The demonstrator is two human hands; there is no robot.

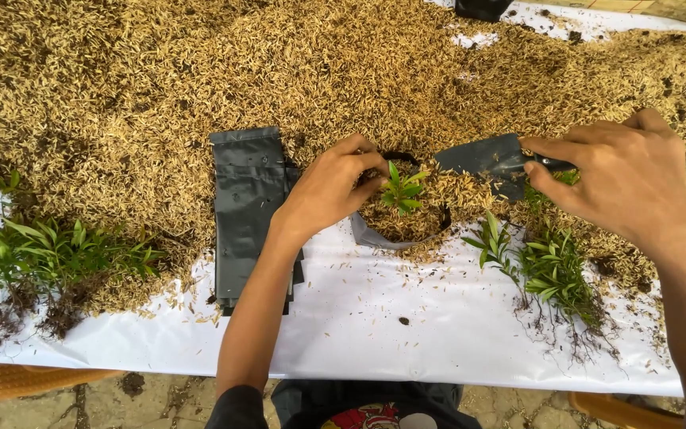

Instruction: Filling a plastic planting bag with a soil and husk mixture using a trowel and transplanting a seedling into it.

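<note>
While the left hand (pixel 331 191) steadies a small green seedling (pixel 402 191) upright in a dark planting bag (pixel 375 237), its grip is narrow, thumb and fingers pinched on the stem and the bag rim. The bag stands near the middle of the table, at the front edge of a large heap of rice husk (pixel 200 71). The right hand (pixel 629 179) has its grip closed on the handle of a small dark trowel (pixel 490 159), blade held just beside the bag mouth. A stack of flat empty bags (pixel 246 206) lies left of the bag on the white sheet (pixel 406 334). Loose seedlings lie at the left edge (pixel 49 254) and toward the right edge (pixel 553 270).

Risk: the soft bag may slump or tip under a load of husk, and the blade passing close could bend the stem.
</note>
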